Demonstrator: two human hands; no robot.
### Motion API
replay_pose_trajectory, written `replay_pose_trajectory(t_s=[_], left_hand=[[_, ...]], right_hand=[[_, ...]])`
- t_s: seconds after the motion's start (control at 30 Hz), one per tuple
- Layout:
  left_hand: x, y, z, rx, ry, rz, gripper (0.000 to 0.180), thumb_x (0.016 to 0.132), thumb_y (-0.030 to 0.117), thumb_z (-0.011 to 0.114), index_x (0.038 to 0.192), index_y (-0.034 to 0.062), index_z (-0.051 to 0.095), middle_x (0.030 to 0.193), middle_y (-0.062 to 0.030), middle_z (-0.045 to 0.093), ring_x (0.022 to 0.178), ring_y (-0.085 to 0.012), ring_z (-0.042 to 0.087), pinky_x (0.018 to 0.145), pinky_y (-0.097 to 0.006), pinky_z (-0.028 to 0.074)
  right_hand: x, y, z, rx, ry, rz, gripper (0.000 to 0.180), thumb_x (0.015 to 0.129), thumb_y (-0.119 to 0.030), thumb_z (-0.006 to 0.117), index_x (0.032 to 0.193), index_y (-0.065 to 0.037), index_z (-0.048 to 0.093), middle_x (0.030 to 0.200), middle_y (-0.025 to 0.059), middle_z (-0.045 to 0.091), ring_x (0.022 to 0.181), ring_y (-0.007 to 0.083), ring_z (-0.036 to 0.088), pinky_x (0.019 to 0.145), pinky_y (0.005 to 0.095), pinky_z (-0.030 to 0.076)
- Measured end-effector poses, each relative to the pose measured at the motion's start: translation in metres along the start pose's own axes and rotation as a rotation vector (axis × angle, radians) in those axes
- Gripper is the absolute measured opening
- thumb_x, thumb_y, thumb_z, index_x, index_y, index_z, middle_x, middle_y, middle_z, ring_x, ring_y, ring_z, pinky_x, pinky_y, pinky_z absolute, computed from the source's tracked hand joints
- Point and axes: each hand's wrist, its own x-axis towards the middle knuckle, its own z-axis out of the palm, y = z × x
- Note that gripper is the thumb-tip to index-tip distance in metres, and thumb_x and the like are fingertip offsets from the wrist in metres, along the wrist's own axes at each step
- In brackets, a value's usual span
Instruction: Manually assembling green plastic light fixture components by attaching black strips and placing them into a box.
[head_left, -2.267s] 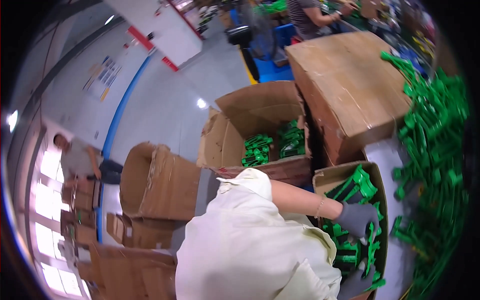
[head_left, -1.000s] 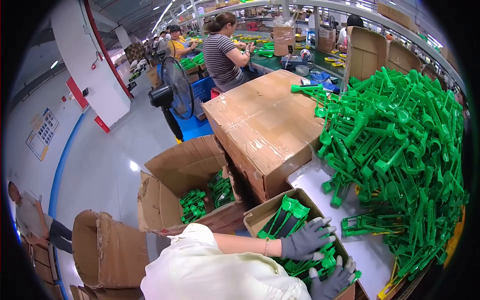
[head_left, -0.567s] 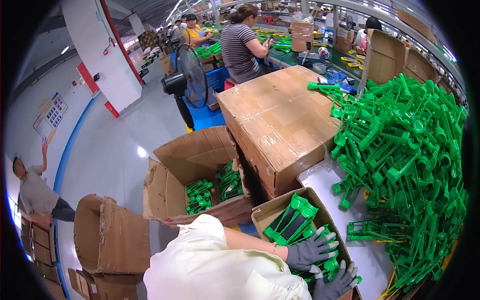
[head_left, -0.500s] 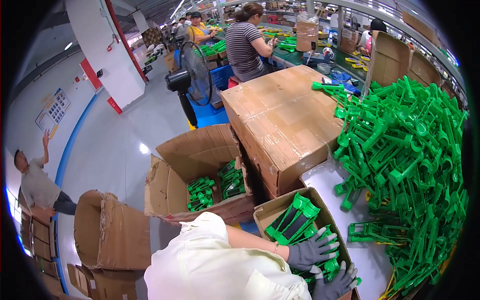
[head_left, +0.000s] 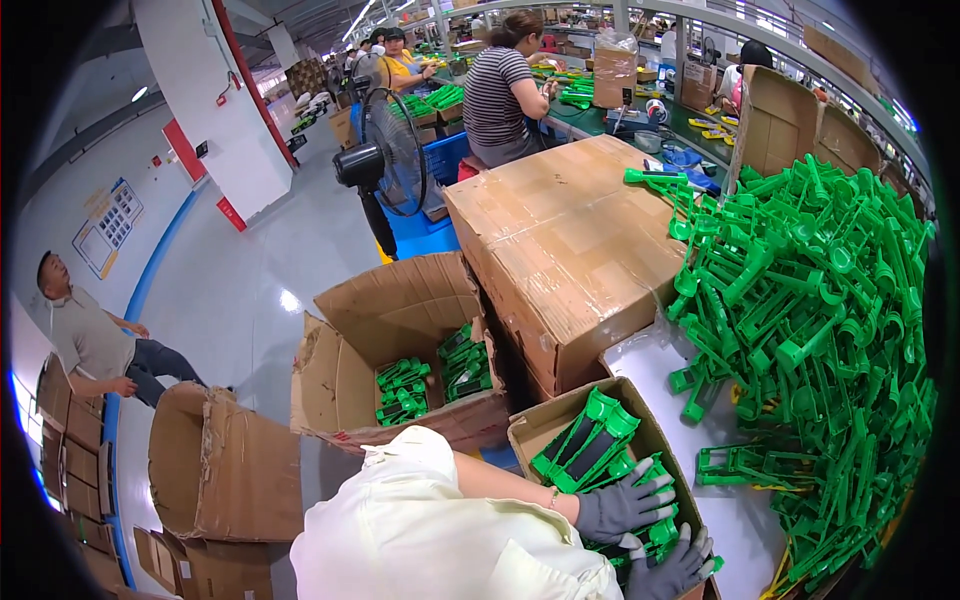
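My left hand (head_left: 622, 505), in a grey glove with pale fingertips, lies with fingers stretched out and apart on green plastic parts (head_left: 590, 445) in a small cardboard box (head_left: 530, 428). Near the box's front right corner, my right hand (head_left: 673, 570), gloved the same way, rests against the parts with its fingers extended and apart. The parts are long and frame-like, some with dark strips, lying side by side in the far end of the box. Those under my palms are mostly hidden.
A large heap of green parts (head_left: 810, 290) covers the white table (head_left: 725, 520) on the right. Beyond the small box stands a big closed carton (head_left: 570, 240). An open carton (head_left: 370, 300) holds more parts. A fan (head_left: 390, 150), a striped-shirt worker (head_left: 497, 95) and a walking person (head_left: 95, 335) are farther off.
Both my hands stay in nearly the same place on the parts. At the left, the person has lowered a raised arm and moved, with more of the legs in view.
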Motion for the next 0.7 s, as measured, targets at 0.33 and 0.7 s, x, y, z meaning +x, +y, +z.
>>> replay_pose_trajectory(t_s=[0.33,0.7], left_hand=[[0.001,0.004,0.002,0.036,-0.001,-0.013,0.070,0.083,0.050,0.047,0.133,0.0029,0.036,0.139,-0.0193,0.034,0.134,-0.0387,0.022,0.105,-0.065,0.006],[0.000,0.003,0.001,0.076,-0.009,-0.033,0.070,0.085,0.052,0.042,0.135,0.0033,0.035,0.138,-0.0190,0.035,0.133,-0.0398,0.024,0.106,-0.064,0.006]], right_hand=[[-0.002,-0.005,-0.013,0.150,0.074,-0.005,0.062,0.075,-0.047,0.063,0.124,-0.011,0.050,0.131,0.0140,0.045,0.124,0.0328,0.037,0.108,0.0550,0.017],[-0.043,0.070,-0.003,0.453,0.286,0.557,0.045,0.087,-0.012,0.057,0.128,0.002,0.044,0.131,0.0189,0.044,0.116,0.0309,0.048,0.095,0.0390,0.043]])
